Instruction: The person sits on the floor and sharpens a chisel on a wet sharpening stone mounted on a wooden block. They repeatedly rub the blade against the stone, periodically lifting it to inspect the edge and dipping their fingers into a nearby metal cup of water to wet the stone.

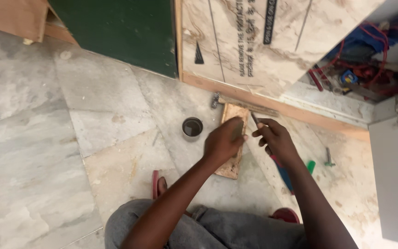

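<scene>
Marble floor (pixel 47 152) runs across the room, grey and worn, with a green panel (pixel 120 32) and a marble-patterned laminate board (pixel 254 41) leaning at the far side. A small wooden block (pixel 232 166) lies flat on the floor, just right of a little dark round tin (pixel 192 127).

What could go wrong: the block may skid on the smooth stone if the pressing hand eases off, and the slim tool could then slip towards the fingers lying close beside it. The open tin stands near enough to be knocked over by a wrist.

The person squats, knees near the bottom edge, red sandals (pixel 156 184) on the floor. The left hand (pixel 224 140) reaches out from the near side with its arm straight, palm down on the block, fingers spread flat and pressing rather than gripping. The right hand (pixel 275 138) comes in beside it, wrist bent, fingers pinched round a thin dark tool (pixel 255 119) whose tip points at the block's far end. A blue-handled tool (pixel 284 177) lies under that forearm, and a tangle of red cable (pixel 369 50) sits far right.
</scene>
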